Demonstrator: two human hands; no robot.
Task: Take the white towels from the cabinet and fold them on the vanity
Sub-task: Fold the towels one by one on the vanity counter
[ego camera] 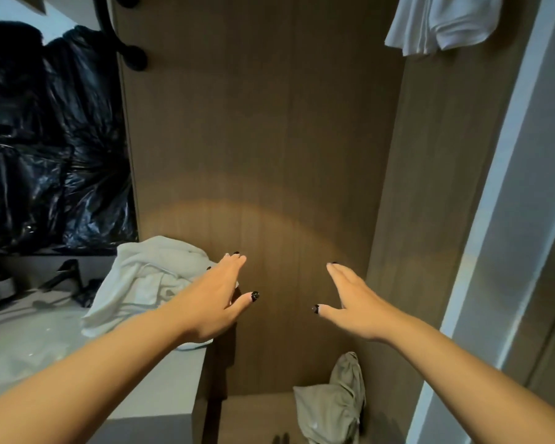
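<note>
Both my arms reach forward into the open wooden cabinet point(269, 139). My left hand point(218, 299) is flat with straight fingers and holds nothing. It hovers just right of a crumpled white towel point(141, 283) lying on the pale vanity top point(29, 341). My right hand point(353, 299) is also flat and empty, held in front of the cabinet's back panel. More white towel cloth point(436, 24) hangs over a high edge at the top right of the cabinet. A beige-looking towel point(334, 408) lies heaped on the cabinet floor below my right hand.
Black plastic bags point(52, 149) show at the left behind the vanity. Dark small items point(68, 277) lie on the counter near them. A black hook fitting point(132, 56) sits on the cabinet's left side panel. A pale door frame point(507, 219) stands at the right.
</note>
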